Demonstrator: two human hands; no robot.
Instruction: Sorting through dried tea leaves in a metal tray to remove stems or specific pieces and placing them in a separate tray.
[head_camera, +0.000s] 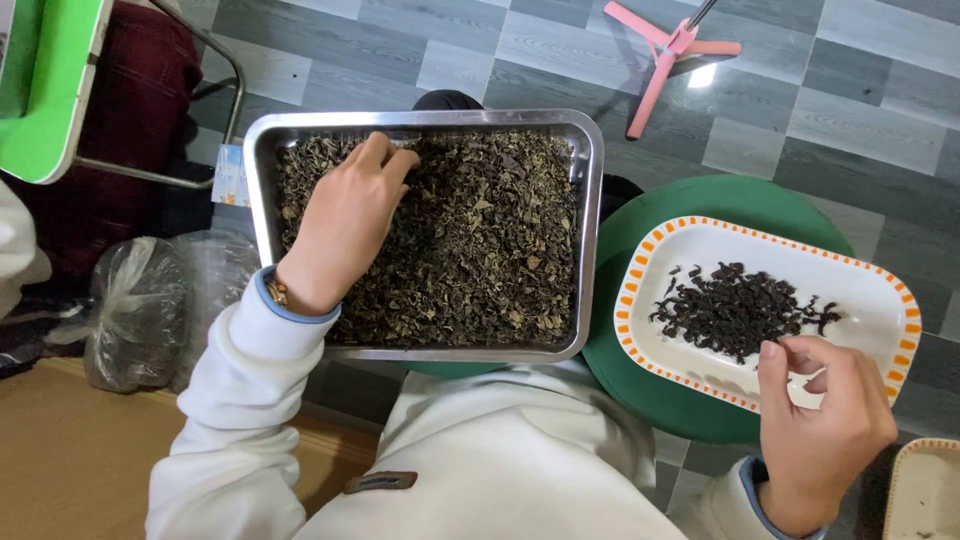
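— Grey checked floor tiles (860, 120) lie under us, with a pink tripod foot (668, 55) at the top and a green folding chair (45, 90) at our left. What do we have in front of us?

— We have a steel tray (590, 200) on our lap, filled almost edge to edge with dry, crumpled olive-brown leaves (480, 250). Our left hand (345, 225) rests in them near the far left corner, fingers bent and pinching at a few pieces.

— And on our right?

— A white oblong plate with an orange dashed rim (640, 290) sits on a green round stool (700, 195), carrying a small heap of darker, twisted leaves (735, 310). Our right hand (820, 420) hovers at its near edge, thumb and fingers curled together; whether they grip a leaf we cannot tell.

— What could go wrong?

— We judge that the tray could tip off our knees if we lean, scattering leaves. The plate overhangs the stool, so a press on its near rim could flip it.
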